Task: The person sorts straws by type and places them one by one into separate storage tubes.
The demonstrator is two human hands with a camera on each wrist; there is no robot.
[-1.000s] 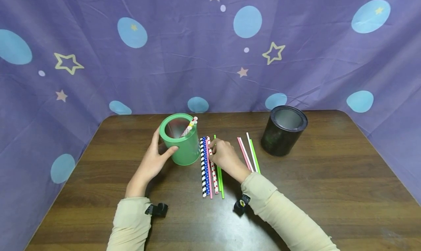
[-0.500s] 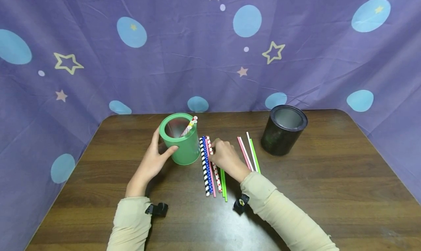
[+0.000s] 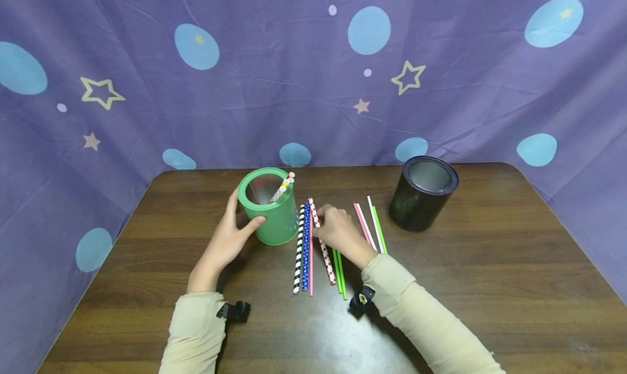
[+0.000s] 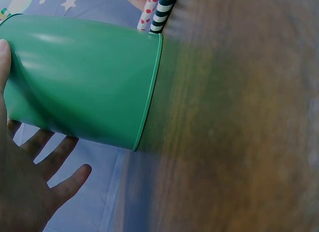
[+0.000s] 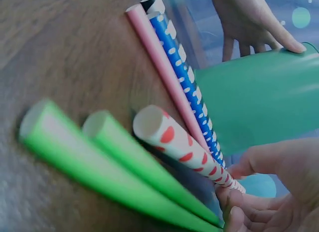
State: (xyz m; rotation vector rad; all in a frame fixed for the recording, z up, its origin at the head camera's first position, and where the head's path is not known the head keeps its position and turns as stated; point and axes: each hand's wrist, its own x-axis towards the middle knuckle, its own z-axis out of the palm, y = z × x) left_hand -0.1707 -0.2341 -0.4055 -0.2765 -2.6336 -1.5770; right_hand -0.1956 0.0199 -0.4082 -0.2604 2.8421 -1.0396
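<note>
**Spotted Straw Pinched Beside Green Tin**

Pale sleeves reach across a wooden table, a black device strapped at each wrist; two green straws run toward the viewer from beneath the right hand, which pinches the red-spotted straw between thumb and finger, its near end angled out toward the green pair; to that hand's left lie a pink straw, a blue dotted straw and a striped straw, the last just beside the tin; to its right, pink, white and green straws form a loose group.

The left hand is clamped round the tin's left side, thumb on the near wall, other fingers behind, the little finger standing clear in the left wrist view; inside the upright tin, patterned straws lean on the rim toward the right hand; beyond that hand, farther right, stands an open black tin; behind everything hangs a purple curtain of stars and blue ovals.
</note>
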